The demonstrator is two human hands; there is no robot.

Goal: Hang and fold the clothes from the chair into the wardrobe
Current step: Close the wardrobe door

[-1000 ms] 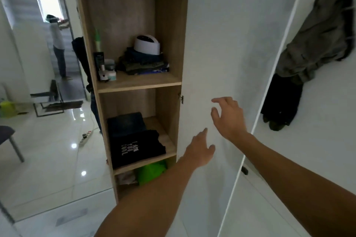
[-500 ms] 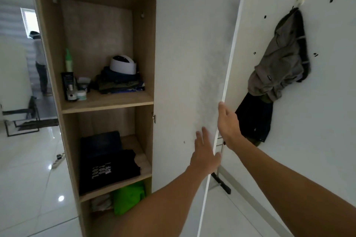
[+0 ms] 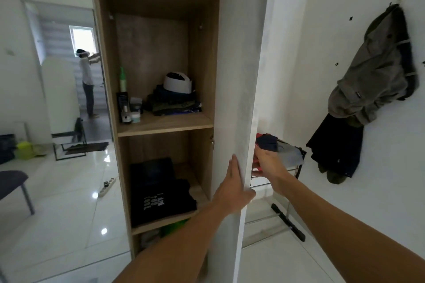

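Left hand (image 3: 232, 193) is lying flat, fingers straight, against the white wardrobe door (image 3: 239, 76) near its edge. Right hand (image 3: 269, 163) is reaching behind that edge; its fingers are partly hidden, so its grip cannot be judged. Beyond it, clothes (image 3: 278, 147) are lying on what is possibly a rack (image 3: 299, 167).

A tall light-oak wooden wardrobe (image 3: 158, 2) has a white door (image 3: 239, 76). On its lower shelf lies a folded black T-shirt with white lettering (image 3: 161, 193). A white dome-shaped device (image 3: 177, 82) tops dark folded clothes (image 3: 172, 103). A grey-olive jacket (image 3: 377, 80) hangs on the white wall. The floor is glossy white tile (image 3: 57, 202).
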